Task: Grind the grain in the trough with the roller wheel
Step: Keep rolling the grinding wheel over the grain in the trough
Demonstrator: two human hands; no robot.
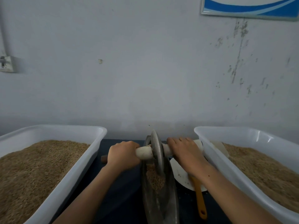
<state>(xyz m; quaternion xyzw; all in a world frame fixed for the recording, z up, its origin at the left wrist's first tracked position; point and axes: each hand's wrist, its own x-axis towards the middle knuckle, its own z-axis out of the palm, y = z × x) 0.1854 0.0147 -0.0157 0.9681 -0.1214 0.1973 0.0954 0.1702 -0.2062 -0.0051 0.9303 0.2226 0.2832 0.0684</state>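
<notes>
The wheel [157, 149] stands on edge in the narrow metal trough [159, 204], which runs from the desk's [119, 188] middle toward the camera; its near end is cut off by the frame's lower edge. Grain [155, 177] lies in the trough just in front of the wheel, whose bottom rim is buried in it. A pale axle [144, 153] passes through the wheel. The left hand [123, 153] wraps its fingers round the axle's left part, hiding that stretch; a brown stub [104, 159] pokes out beyond the knuckles. The right hand [184, 150] lies over the right part with fingers curled down on it, the tip of the axle showing past them.

A white plate [179, 173] sits right of the trough, mostly hidden under the right forearm, with an orange handle [199, 201] on it; what the handle belongs to is covered. A left tub [53, 159] and a right tub [242, 159], both holding grain and both cut off by the frame edges, flank the trough.
</notes>
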